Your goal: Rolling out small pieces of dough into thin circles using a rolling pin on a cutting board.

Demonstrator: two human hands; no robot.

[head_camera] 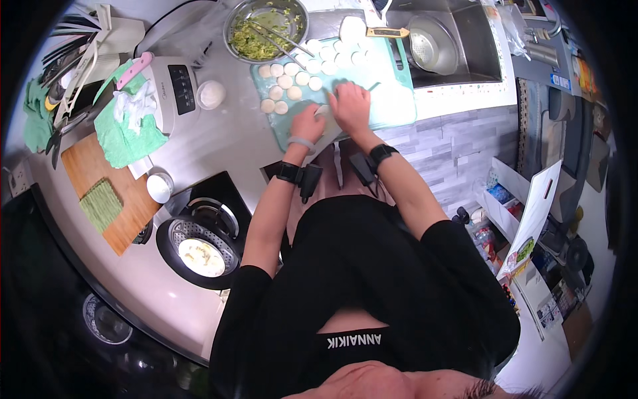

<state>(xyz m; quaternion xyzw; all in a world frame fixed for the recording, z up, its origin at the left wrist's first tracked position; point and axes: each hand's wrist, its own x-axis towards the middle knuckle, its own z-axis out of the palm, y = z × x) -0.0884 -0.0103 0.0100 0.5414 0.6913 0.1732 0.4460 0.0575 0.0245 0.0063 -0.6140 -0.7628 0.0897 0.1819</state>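
On a pale green cutting board [384, 107] my left hand [307, 124] and my right hand [352, 105] are close together at the near edge. A pale, flat piece, perhaps dough, shows between them; the fingers hide most of it, so I cannot tell how either hand grips it. Several small round dough pieces [294, 93] lie on the board beyond and left of my hands. A larger white lump of dough [352, 30] sits at the far edge. Behind the board stands a steel bowl [232, 47] of chopped green filling, with chopsticks [279, 37] resting across it.
A sink [473, 40] with a metal colander [443, 45] is at the right; a yellow-handled tool [388, 32] lies near it. Leftward are a small bowl of white powder [211, 95], a kitchen appliance [172, 95] with cloths, a wooden board [124, 209] and a pan [167, 239] on the stove.
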